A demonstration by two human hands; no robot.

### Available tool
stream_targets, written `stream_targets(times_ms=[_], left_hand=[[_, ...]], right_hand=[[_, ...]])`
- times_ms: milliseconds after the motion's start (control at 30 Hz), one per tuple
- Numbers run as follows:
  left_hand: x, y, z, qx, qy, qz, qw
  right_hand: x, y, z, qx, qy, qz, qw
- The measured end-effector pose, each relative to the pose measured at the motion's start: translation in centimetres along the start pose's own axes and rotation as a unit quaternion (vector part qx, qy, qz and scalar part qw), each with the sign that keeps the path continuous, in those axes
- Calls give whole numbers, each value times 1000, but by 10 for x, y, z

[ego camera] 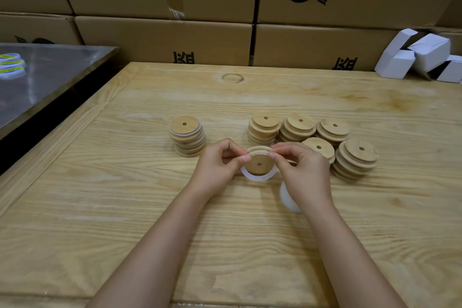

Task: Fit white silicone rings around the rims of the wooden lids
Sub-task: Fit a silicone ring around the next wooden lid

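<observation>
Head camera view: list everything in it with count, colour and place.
Round wooden lid with centre hole: one, light brown, held between both hands.
White silicone ring: one, white, partly around that lid.
Ringed lid stack: one, brown and white, left of the hands.
Bare lid stacks: five, light brown, right of and beyond the hands.
White object: one, under the right wrist, partly hidden.
Wooden table: one, pale.
Cardboard boxes: several, brown, black print, behind the table.
Small cartons: several, white, far right.
Metal surface: one, grey, left.
Left hand: pinches the ring's left side.
Right hand: pinches its right side.
</observation>
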State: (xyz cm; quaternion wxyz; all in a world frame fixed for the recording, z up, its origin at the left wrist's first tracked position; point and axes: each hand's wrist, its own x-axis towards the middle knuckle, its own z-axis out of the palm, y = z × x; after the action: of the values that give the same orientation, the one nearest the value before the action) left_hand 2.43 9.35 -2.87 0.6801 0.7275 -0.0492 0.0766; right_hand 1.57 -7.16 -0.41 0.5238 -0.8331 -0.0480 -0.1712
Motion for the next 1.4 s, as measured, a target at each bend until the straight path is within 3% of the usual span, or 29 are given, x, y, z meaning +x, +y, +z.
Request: stream_targets(times_ms=[167,367,800,1133,1300,1400], left_hand=[[-1,0,1,26,-22,10,999],[-1,5,3,0,28,11,1000],[3,4,2,-106,44,1,993],[2,8,-3,-185,24,-26,982],[0,10,-7,-175,-15,-24,984],[-3,12,-5,-144,-62,-15,988]], right_hand=[[0,-2,0,-3,3,-9,1000],[-2,-3,2,4,10,-41,999],[2,0,2,178,19,93,980],[-1,-8,0,143,-14,-8,990],[-4,-9,2,138,-33,-25,990],[-7,-9,4,64,-24,-83,994]])
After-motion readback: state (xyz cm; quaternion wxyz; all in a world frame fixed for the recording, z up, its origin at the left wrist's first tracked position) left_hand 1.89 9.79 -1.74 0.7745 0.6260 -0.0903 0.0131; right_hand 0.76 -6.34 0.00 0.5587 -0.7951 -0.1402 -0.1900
